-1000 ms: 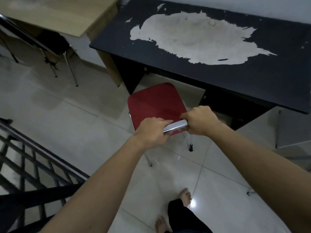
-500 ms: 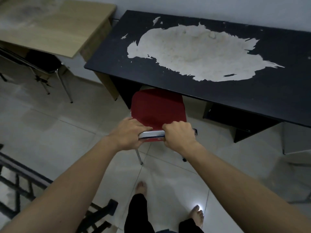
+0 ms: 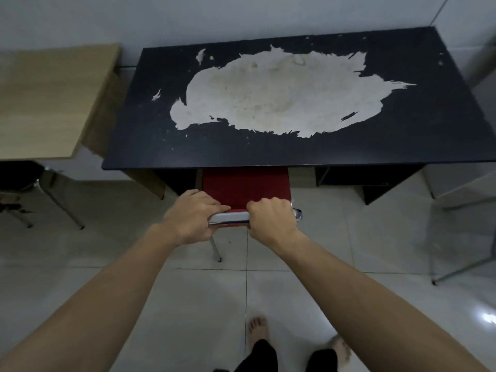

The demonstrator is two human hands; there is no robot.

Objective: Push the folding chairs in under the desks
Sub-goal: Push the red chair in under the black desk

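Ahead of both hands, the black desk [image 3: 268, 146]: it filled the upper view, its top worn through to a big pale patch, its front edge just beyond the knuckles.
Floor [image 3: 134, 277]: pale glossy tiles ran under and behind the hands; the person's bare feet stood on them, back between the forearms.
Wooden desk [image 3: 48, 103]: stood to the left of the left hand, just beside the black desk, with a dark chair [image 3: 18, 178] partly under it already.
Red chair [image 3: 245, 187]: directly in front of the hands, its seat ran under the black desk's front edge, so only the near part of the red showed; one thin metal leg [image 3: 215, 247] showed below the left hand.
Chrome bar [image 3: 229, 218]: the chair's top rail lay crosswise between the two hands, its right end poking out past the right hand.
Left hand [image 3: 192, 220]: curled around the left end of the bar, fingers wrapped over the top.
Right hand [image 3: 271, 220]: fisted tight around the bar just right of its middle.
Change: a second before, the whole seat sat clear of the desk and skewed; half a second before, its far edge was only reaching the desk. By this moment it had squared up and slid in.
Meaning: this chair looked nearly home; a short further push seemed enough, then the hands could let go.
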